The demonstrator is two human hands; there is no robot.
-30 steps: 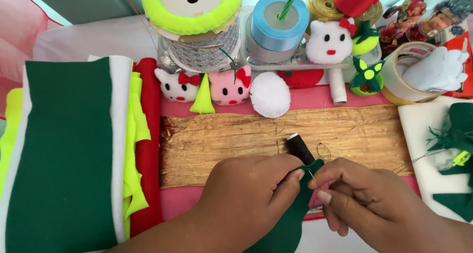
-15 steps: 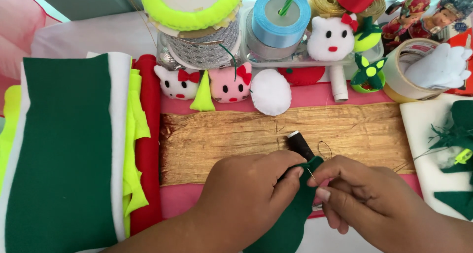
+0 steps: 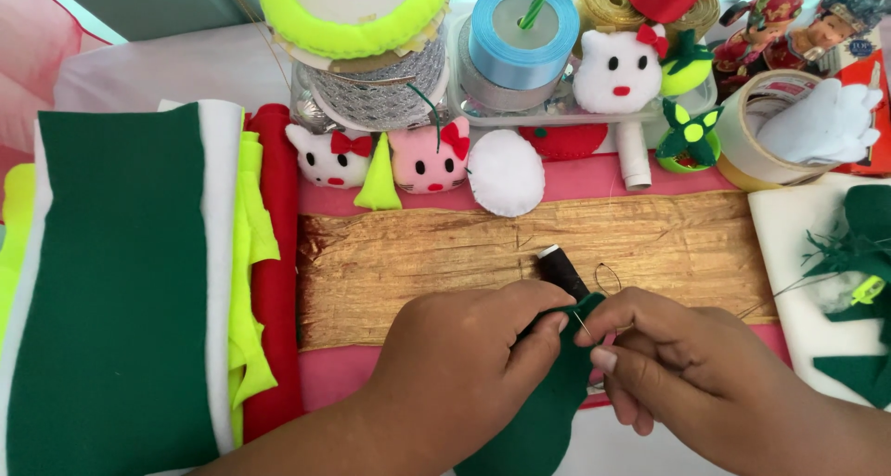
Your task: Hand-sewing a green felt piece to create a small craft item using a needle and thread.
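The left hand (image 3: 464, 355) pinched the top edge of a dark green felt piece (image 3: 534, 420) between thumb and fingers, and the right hand (image 3: 677, 365) met it there, fingertips closed on a thin needle (image 3: 582, 325) that slanted into the felt's upper edge. Both hands were narrow, each gripping. The felt piece hung at the near middle of the scene, its rounded lower end dropping toward the near edge between the two wrists.

Just beyond the knuckles stood a spool of black thread (image 3: 560, 270), tilted, with a loop of thread (image 3: 608, 276) curling to its right. Spool and loop lay on a crinkled golden fabric sheet (image 3: 418, 253) spread across a pink tabletop (image 3: 594, 177).

Farther off, along the sheet's far edge, sat a white cat-face plush (image 3: 325, 156), a lime felt cone (image 3: 378, 174), a pink cat-face plush (image 3: 429, 158) and a white felt oval (image 3: 506, 172). Behind them rose a neon yellow ribbon roll (image 3: 353, 7) on a silver spool, a light blue ribbon roll (image 3: 524, 35) and a larger white cat head (image 3: 617, 72).

To the left lay a folded stack of felt, green (image 3: 111, 281) on top with white, neon yellow and red edges showing. At far right a tape roll (image 3: 756, 147) held a white glove shape (image 3: 826, 123), and green felt scraps (image 3: 868, 244) lay on white sheet.
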